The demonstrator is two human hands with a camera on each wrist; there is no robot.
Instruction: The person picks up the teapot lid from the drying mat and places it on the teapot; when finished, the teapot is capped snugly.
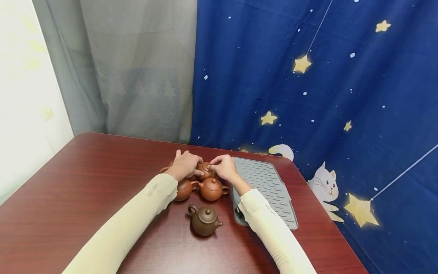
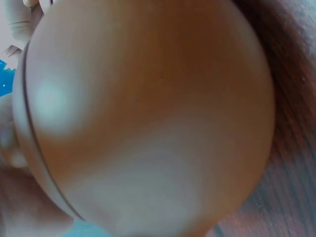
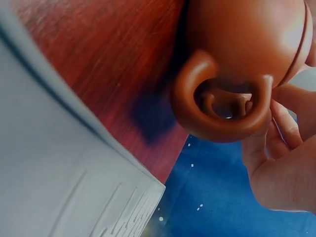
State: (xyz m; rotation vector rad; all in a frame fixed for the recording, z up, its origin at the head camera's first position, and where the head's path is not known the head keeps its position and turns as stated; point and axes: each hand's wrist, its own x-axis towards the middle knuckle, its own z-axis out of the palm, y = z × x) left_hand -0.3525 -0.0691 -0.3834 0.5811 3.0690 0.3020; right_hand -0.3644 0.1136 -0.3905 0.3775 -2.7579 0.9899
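At the back of a cluster of reddish-brown clay teapots, both hands are on one teapot [image 1: 206,175]. My left hand [image 1: 184,166] holds its left side between thumb and fingers. From the right, my right hand [image 1: 224,168] pinches at the lid's top with thumb and fingertips, which cover the knob. Nearer stand a front-right teapot [image 1: 210,189], its looped handle [image 3: 222,131] large in the right wrist view, and a front-left teapot [image 1: 183,190], whose round body [image 2: 158,108] fills the left wrist view. Another teapot [image 1: 164,169] is mostly hidden behind the left hand.
A darker brown teapot [image 1: 204,221] stands nearer the front, spout to the right. The grey ridged mat [image 1: 265,182] lies on the right of the dark red table [image 1: 113,182], partly under the right forearm. A small black object [image 1: 239,213] shows beside that sleeve. Curtains hang behind.
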